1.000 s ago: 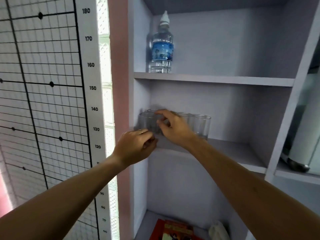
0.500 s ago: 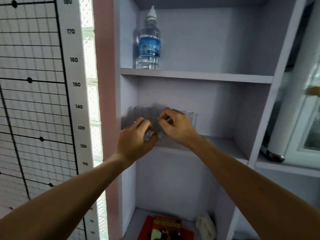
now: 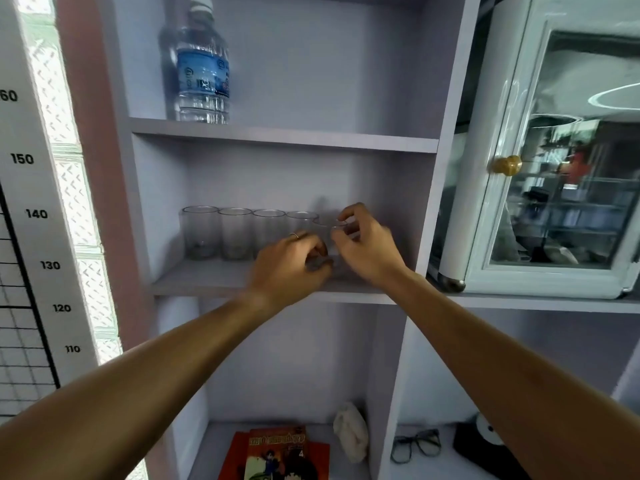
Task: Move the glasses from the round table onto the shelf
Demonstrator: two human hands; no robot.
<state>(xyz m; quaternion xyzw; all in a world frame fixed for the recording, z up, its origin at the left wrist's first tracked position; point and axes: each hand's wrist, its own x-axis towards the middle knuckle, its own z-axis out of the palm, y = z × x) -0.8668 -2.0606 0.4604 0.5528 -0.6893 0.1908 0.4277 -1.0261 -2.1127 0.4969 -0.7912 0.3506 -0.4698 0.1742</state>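
A row of several clear drinking glasses (image 3: 235, 233) stands upright on the middle shelf (image 3: 207, 282) of a pale grey shelving unit, starting at its left wall. At the right end of the row, one more glass (image 3: 330, 225) sits between both hands. My left hand (image 3: 291, 261), with a ring on one finger, curls around its lower part. My right hand (image 3: 367, 247) pinches it near the rim with thumb and fingers. The hands hide most of this glass and part of the glass beside it.
A water bottle (image 3: 202, 71) stands on the shelf above. To the right is a white cabinet (image 3: 554, 168) with a glass door and brass knob. The bottom shelf holds an orange book (image 3: 277, 452), a crumpled cloth (image 3: 351, 434) and spectacles (image 3: 415, 445). A height chart (image 3: 34, 213) hangs at left.
Both hands have moved from the left end of the middle shelf to its right side, and the row of glasses at the left now shows uncovered. The view has shifted right.
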